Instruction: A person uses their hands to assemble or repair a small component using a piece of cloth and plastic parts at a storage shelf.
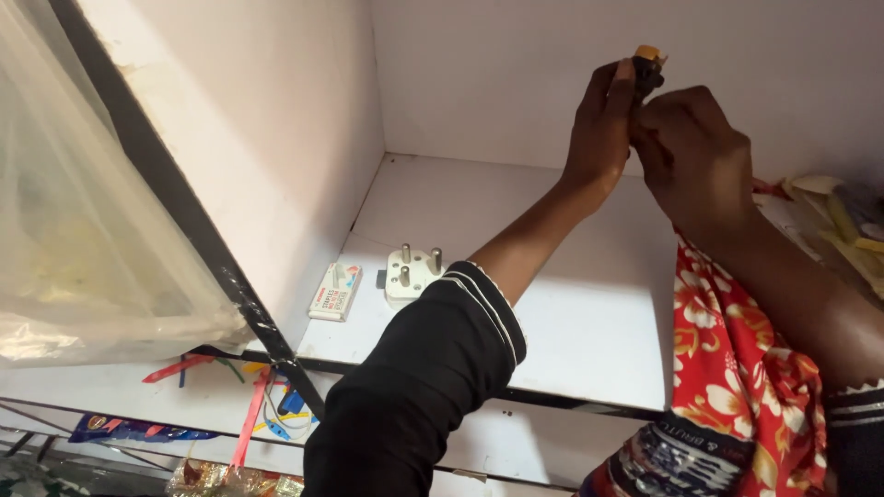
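Both my hands are raised in front of the white back wall of a shelf. My left hand grips a small black part with an orange-yellow tip, held upright. My right hand presses against the same part from the right, fingers curled on its lower end. Most of the part is hidden between the fingers. On the white shelf board below lies a white three-pin plug, pins up, apart from both hands.
A small white and red box lies left of the plug. Red floral cloth hangs at the right. A clear plastic sheet and black frame bar stand left. Coloured wires and strips lie on the lower shelf.
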